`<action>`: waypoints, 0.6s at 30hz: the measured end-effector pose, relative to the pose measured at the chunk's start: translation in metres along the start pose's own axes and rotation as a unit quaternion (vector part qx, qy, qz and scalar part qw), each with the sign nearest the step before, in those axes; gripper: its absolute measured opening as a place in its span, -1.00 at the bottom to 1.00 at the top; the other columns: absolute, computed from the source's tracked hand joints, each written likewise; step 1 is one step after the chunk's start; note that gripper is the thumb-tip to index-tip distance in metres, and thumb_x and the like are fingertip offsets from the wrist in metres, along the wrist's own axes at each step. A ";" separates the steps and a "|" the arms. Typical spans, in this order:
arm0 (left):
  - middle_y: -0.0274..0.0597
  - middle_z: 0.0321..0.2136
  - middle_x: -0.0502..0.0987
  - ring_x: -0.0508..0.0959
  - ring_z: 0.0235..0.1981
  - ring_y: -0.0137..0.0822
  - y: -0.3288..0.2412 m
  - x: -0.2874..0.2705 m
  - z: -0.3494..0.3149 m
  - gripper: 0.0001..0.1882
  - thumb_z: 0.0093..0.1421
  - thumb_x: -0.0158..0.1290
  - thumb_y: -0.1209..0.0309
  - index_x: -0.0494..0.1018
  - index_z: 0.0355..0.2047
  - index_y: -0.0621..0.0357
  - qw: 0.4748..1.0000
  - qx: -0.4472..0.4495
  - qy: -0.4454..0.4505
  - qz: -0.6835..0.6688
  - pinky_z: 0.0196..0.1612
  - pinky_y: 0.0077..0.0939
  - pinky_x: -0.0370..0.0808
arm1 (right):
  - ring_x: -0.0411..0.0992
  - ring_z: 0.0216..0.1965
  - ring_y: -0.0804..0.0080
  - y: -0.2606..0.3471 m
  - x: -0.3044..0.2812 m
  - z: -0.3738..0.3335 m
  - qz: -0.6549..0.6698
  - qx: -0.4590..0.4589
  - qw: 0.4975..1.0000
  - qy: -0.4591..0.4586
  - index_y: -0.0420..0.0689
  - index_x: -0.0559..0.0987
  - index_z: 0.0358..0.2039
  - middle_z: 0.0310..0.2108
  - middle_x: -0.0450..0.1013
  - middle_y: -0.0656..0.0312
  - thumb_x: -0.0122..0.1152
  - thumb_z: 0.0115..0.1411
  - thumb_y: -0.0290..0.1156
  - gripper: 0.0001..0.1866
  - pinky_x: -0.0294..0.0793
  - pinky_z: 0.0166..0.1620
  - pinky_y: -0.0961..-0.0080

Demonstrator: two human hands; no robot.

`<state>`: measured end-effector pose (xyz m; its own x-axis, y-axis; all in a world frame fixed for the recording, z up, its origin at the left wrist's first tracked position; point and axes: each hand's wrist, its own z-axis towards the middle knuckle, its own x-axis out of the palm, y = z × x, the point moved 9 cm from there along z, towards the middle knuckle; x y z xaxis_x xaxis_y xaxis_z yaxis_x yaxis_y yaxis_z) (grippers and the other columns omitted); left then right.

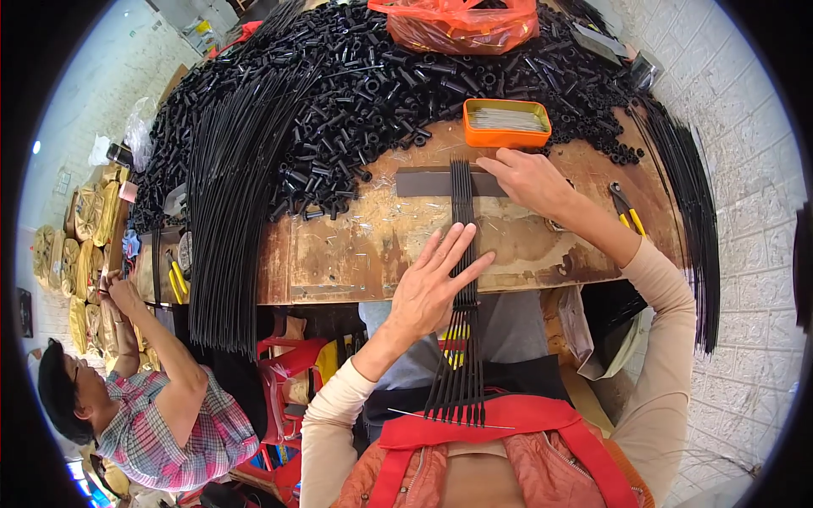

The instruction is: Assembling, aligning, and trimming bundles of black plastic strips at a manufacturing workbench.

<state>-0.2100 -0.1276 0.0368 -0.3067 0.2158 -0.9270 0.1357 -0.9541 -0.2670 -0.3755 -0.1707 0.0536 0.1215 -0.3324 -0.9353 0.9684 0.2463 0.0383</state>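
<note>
A row of thin black rods [462,222] runs from the worktable toward my lap, side by side on the table and fanned out at the near end. A thin metal wire [500,426] crosses their near ends. My left hand [432,284] lies flat over the rods with its fingers stretched. Beyond it, the far ends rest on a dark grey strip [419,183]. Just right of those ends is my right hand [529,179], thumb and forefinger brought together; what they pinch, if anything, is too small to see. Behind it stands an orange tin [506,138] of thin metal wires.
Black tubular parts [339,110] are heaped across the back under a red plastic bag [461,30]. Long black rod bundles hang over the table at left [224,229] and right [699,229]. Yellow-handled pliers [628,212] lie at right. A co-worker [161,406] sits at left.
</note>
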 end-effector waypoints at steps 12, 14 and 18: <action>0.00 0.33 0.07 0.12 0.34 -0.04 0.000 0.001 0.000 -0.19 -0.11 -0.07 0.64 0.28 0.24 -0.15 1.000 0.002 0.003 0.011 0.33 -0.09 0.08 | 0.46 -0.36 0.18 -0.003 0.005 0.010 0.009 -0.012 1.000 -0.019 -0.15 0.49 -0.14 -0.39 0.37 0.17 0.14 0.04 -0.55 -0.69 0.49 -0.33 0.32; 0.00 0.33 0.07 0.12 0.34 -0.03 -0.001 0.000 0.000 -0.20 -0.11 -0.07 0.64 0.28 0.24 -0.14 1.000 0.007 0.000 0.010 0.33 -0.10 0.09 | 0.45 -0.36 0.16 -0.010 0.004 0.012 0.058 -0.029 0.996 -0.056 -0.16 0.48 -0.20 -0.40 0.36 0.15 0.14 0.06 -0.55 -0.76 0.49 -0.33 0.31; 0.01 0.33 0.07 0.12 0.34 -0.03 -0.001 0.003 0.000 -0.20 -0.10 -0.07 0.64 0.27 0.24 -0.13 1.000 0.014 -0.006 0.004 0.32 -0.10 0.09 | 0.45 -0.35 0.15 -0.002 0.000 0.022 0.085 -0.022 0.993 -0.078 -0.16 0.49 -0.26 -0.41 0.37 0.14 0.14 0.08 -0.53 -0.82 0.49 -0.32 0.31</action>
<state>-0.2108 -0.1262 0.0344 -0.3161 0.2053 -0.9263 0.1114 -0.9615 -0.2511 -0.3726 -0.1917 0.0615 0.3175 -0.4185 -0.8509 0.9213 0.3487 0.1723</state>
